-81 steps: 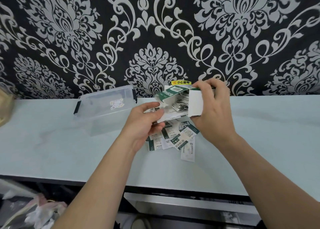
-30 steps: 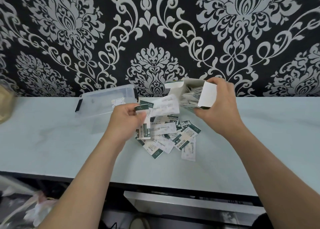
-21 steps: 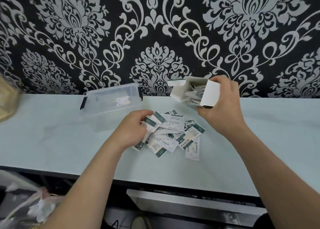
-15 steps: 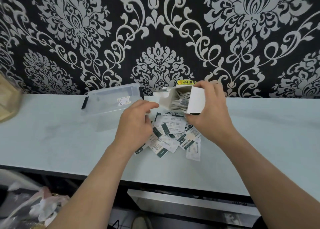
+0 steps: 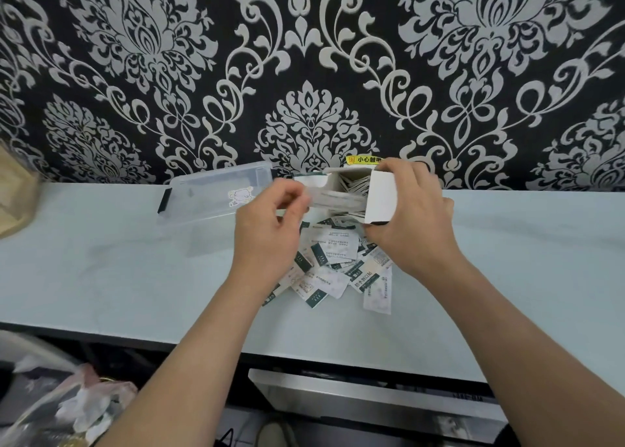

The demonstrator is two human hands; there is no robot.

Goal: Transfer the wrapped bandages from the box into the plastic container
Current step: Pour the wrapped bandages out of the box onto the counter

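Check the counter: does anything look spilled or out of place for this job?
Yes. The wrapped bandages lie in a loose, overlapping pile on the counter, just below the box held in the right hand. They belong in the plastic container, which stands apart at the back left.

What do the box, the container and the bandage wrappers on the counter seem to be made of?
The box looks like thin cardboard, matte white, with folded flaps. The plastic container is clear and glossy; the counter shows through it. The wrapped bandages seem printed paper, perhaps coated.
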